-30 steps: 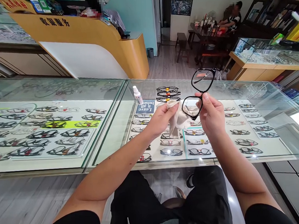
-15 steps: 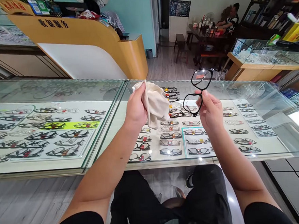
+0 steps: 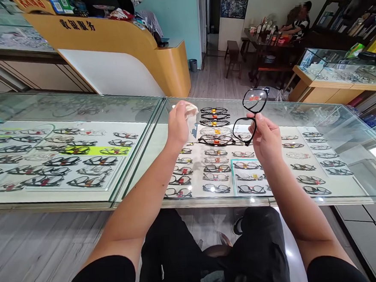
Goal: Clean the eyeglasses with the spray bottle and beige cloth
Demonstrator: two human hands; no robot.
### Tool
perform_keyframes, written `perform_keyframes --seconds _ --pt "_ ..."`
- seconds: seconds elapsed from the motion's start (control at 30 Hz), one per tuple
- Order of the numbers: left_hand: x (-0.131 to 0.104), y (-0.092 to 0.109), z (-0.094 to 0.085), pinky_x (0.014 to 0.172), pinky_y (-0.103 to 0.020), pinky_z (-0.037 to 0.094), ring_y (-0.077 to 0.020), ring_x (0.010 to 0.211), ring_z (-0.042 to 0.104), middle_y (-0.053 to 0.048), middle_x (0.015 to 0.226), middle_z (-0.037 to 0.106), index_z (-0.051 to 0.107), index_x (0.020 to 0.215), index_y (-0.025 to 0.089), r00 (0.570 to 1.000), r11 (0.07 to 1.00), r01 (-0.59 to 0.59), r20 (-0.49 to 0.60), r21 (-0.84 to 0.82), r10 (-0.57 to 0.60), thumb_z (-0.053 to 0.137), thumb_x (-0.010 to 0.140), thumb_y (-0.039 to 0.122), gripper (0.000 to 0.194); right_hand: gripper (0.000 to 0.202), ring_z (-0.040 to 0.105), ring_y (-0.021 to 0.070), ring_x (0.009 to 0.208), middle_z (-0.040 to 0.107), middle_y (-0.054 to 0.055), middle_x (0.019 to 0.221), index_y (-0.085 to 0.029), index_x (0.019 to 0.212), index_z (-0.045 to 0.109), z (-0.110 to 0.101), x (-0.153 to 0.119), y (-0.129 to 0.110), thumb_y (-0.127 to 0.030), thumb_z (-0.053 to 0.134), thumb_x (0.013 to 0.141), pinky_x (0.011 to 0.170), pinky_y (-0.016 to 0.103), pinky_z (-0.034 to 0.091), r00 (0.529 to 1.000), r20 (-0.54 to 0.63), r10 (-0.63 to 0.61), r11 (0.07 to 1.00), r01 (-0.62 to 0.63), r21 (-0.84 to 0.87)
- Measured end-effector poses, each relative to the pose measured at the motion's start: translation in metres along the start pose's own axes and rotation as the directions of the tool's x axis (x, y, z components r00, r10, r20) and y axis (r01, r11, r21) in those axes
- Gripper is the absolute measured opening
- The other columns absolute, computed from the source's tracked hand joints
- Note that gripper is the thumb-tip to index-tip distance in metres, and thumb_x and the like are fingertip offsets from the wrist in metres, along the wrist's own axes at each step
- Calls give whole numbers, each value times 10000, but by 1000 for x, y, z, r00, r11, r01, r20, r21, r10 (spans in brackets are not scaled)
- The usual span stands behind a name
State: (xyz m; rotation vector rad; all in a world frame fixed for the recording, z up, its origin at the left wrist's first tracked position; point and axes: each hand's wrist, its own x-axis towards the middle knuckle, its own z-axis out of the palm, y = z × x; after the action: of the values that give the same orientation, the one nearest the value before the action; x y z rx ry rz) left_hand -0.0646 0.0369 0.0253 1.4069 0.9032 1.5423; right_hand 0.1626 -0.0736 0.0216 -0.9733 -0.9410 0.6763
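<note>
My right hand (image 3: 267,139) pinches a pair of black-framed eyeglasses (image 3: 253,114) near the bridge. The frame hangs upright on its side, one lens above the other, and a reddish label shows on the upper lens. Bunched in my left hand (image 3: 178,126) is a beige cloth (image 3: 190,111), mostly hidden behind the closed fingers. Cloth and eyeglasses are apart, both held above the glass display case (image 3: 163,160). Between my hands, several dark eyeglasses with yellow tags (image 3: 214,117) are stacked in a column at the far side of the case.
Rows of eyeglasses (image 3: 217,168) fill the case before me, and more lie in the left case (image 3: 70,160). Behind stands a yellow and white counter (image 3: 110,39). A person (image 3: 297,23) sits at a dark table at the back right. A stool (image 3: 232,54) stands nearby.
The cloth that hung spread from my left hand is now gathered up in it. My right hand still holds the eyeglasses at nearly the same spot. The view has shifted slightly left.
</note>
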Motion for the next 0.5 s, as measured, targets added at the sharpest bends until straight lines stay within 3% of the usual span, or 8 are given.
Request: perform_keyframes --seconds 0.1,0.27,0.4,0.5 --pt "-3 7 -5 759 -313 431 -207 773 556 -30 796 647 677 834 237 995 939 -73 92 336 44 587 1052 408 291 403 402 138 681 722 19 860 -285 876 879 0 1 1 -687 875 846 705 351 447 1000 0 7 1000 -7 8" --pt "-11 14 -13 804 -367 413 -275 735 569 -54 748 653 690 951 247 973 660 -140 225 738 -45 624 987 257 76 397 403 139 688 757 31 932 -279 844 868 0 2 3 -676 886 833 696 350 429 1000 -4 9 1000 -9 17" --pt "-11 11 -17 803 -389 454 -329 887 686 -145 976 775 710 1048 220 915 356 -226 323 907 -242 510 1013 247 205 400 370 141 679 720 23 870 -277 845 862 0 2 2 -676 874 847 703 352 424 1000 12 2 1000 -3 14" --pt "-10 12 -18 828 -398 502 -349 1031 735 -161 1146 810 727 1133 214 818 169 -275 323 946 -476 480 1010 242 278 412 370 151 686 648 10 792 -279 845 857 -1 1 0 -690 860 859 718 355 435 1000 29 1 1000 -1 -15"
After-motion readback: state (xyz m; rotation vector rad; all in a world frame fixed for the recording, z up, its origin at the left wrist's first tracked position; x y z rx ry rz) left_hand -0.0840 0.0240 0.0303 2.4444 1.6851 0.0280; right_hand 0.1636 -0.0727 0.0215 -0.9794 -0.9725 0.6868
